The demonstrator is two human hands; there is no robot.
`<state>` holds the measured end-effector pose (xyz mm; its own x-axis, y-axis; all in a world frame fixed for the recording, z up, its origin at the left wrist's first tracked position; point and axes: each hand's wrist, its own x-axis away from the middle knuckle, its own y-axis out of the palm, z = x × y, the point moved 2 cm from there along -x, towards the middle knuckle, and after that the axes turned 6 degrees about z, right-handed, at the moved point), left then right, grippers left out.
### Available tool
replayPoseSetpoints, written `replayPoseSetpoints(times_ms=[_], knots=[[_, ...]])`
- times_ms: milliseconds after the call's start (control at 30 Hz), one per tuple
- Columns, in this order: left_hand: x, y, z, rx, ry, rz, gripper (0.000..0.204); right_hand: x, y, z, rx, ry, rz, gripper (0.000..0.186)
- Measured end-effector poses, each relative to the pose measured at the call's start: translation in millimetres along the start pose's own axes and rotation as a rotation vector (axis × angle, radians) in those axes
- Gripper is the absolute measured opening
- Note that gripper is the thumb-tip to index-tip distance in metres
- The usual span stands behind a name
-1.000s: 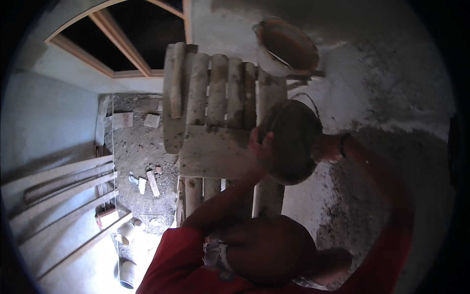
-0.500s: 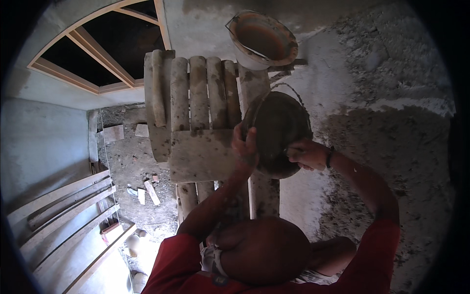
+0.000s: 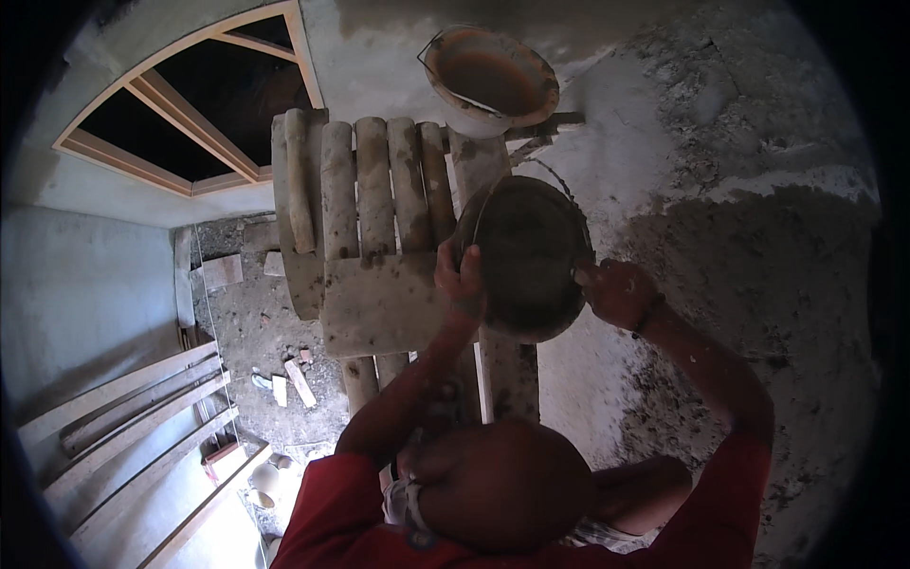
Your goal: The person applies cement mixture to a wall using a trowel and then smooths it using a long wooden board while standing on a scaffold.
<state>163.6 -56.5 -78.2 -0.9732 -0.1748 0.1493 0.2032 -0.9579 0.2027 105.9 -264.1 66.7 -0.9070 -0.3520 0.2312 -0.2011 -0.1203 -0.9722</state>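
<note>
A dark bucket (image 3: 531, 256), holding what looks like grey wet mortar, is tipped toward me on the scaffold of poles and boards. My left hand (image 3: 461, 283) is closed on its left rim, thumb on the inner side. My right hand (image 3: 621, 292) is curled at the bucket's right rim. A small pale bit shows by its fingertips, but what it grips is too dark to make out. The bucket's thin wire handle (image 3: 552, 171) stands up at the far side. Under my left wrist lies a mortar-spotted board (image 3: 384, 305).
Round wooden poles (image 3: 373, 180) run side by side under the board. A second, pale bucket (image 3: 498, 85) with a reddish-brown inside stands beyond. A wooden window frame (image 3: 180, 109) is at the far left, with wooden planks (image 3: 123, 389) by the left wall. Rough plaster covers the right side.
My right hand has moved from inside the bucket's near right edge outward and slightly up to its right rim. My left hand keeps its hold on the bucket.
</note>
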Motion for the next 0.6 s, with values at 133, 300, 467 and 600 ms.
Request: replayPoseSetpoints(times_ms=[133, 300, 467, 600], knots=[[1, -5, -11, -0.157, 0.118, -0.002, 0.041, 0, -4, -8, -0.076, -0.062, 0.121, 0.012], [3, -5, -3, -0.108, 0.183, -0.023, 0.037, 17, 5, -6, -0.211, -0.055, -0.035, 0.014], [-1, -6, 13, -0.032, 0.026, -0.042, 0.033, -17, -77, -6, 0.240, -0.015, 0.113, 0.021], [-2, -1, 5, 0.032, 0.009, -0.030, 0.032, -79, -37, -3, 0.349, 0.063, -0.074, 0.017]])
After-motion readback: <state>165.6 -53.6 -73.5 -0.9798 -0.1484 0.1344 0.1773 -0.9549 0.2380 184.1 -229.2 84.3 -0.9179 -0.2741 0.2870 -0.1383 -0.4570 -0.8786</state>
